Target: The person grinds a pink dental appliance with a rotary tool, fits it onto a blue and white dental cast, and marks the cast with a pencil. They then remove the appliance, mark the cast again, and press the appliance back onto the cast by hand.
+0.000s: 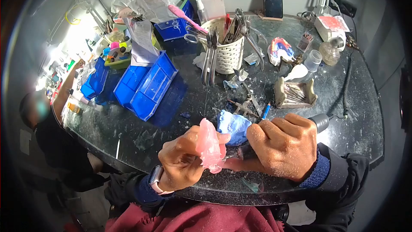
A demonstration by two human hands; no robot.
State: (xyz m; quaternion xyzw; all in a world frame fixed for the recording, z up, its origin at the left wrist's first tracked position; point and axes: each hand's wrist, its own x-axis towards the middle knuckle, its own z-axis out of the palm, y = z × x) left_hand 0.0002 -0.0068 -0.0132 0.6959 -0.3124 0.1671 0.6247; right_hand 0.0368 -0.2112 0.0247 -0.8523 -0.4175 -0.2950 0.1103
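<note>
A pink, glossy moulded piece (209, 146) is held upright in my left hand (181, 159), its fingers closed round the left side. My right hand (283, 146) is wrapped round a black handpiece (321, 122), whose body and cable come out beyond the knuckles. The tool's metal tip (234, 155) meets the lower right edge of the pink piece, near my right thumb. Between the hands, a blue plaster-like model (233, 127) lies on the dark table (180, 193). Pale dust speckles my right hand.
Behind the hands are a blue pencil (266, 111), a small tray of burs (296, 93) and a white basket of tools (228, 56). Blue bins (148, 90) stand left. A dental model (282, 50) and bottle (330, 51) sit right. Another person (53, 133) is at far left.
</note>
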